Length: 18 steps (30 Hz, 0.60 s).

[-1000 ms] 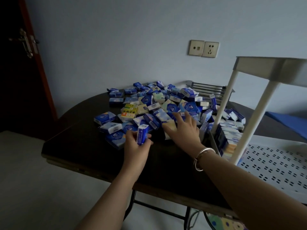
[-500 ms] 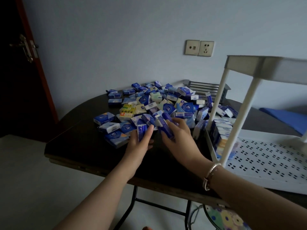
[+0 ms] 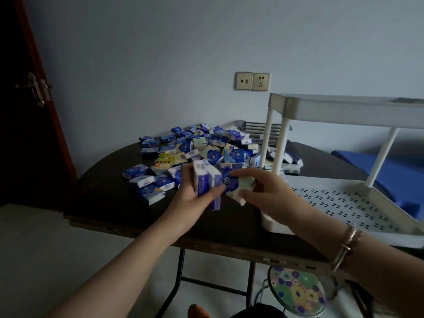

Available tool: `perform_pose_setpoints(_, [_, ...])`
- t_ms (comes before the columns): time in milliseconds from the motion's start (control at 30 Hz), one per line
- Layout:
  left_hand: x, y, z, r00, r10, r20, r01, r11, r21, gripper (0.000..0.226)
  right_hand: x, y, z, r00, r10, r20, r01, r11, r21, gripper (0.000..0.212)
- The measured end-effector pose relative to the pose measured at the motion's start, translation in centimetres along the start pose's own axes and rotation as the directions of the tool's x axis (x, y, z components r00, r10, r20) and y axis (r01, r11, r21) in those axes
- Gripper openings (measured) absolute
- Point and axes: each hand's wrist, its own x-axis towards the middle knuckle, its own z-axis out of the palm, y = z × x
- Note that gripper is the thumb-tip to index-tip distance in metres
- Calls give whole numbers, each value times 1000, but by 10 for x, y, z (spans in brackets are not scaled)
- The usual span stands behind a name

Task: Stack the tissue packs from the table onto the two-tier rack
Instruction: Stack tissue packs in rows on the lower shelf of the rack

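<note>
Both hands lifted off pile | left hand [image 3: 195, 198] grips packs [image 3: 202, 180] | right hand [image 3: 263, 193] – pack [image 3: 231, 183]

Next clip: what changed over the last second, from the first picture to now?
The right hand went from reaching into the pile of tissue packs to pinching a blue pack lifted off it. The left hand, which held one pack, now grips several upright packs, raised above the table. The hands have come together. The pile's remainder and the rack look unchanged.
</note>
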Motion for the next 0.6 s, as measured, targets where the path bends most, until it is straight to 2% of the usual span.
perform_pose_setpoints(100, [-13, 14, 21, 968, 164, 188, -187, 976, 110, 57, -14, -7, -31, 984, 147, 100, -153, 986, 59, 57])
perform_pose_setpoints(200, [-16, 27, 46, 929, 233, 289, -276, 954, 119, 61, -27, -7, -59, 975, 222, 29, -224, 970, 94, 53])
perform_pose_setpoints(300, [-14, 32, 72, 923, 264, 279, -301, 948, 101, 59, -42, -2, -79, 965, 254, -65, -245, 961, 125, 34])
perform_pose_setpoints(367, [-14, 32, 90, 927, 286, 242, -321, 940, 118, 56, -53, 3, -87, 960, 271, -75, -264, 960, 89, 33])
perform_pose_setpoints(433, [-12, 28, 108, 927, 319, 195, -351, 922, 162, 53, -62, 9, -91, 959, 276, -61, -272, 960, 70, 44])
perform_pose_setpoints(533, [-10, 25, 130, 933, 320, 166, -349, 916, 197, 48, -71, 17, -97, 954, 299, -34, -297, 953, 54, 76])
perform_pose_setpoints(600, [-10, 26, 144, 929, 336, 153, -365, 899, 242, 40, -73, 22, -99, 942, 335, -30, -333, 941, 58, 82])
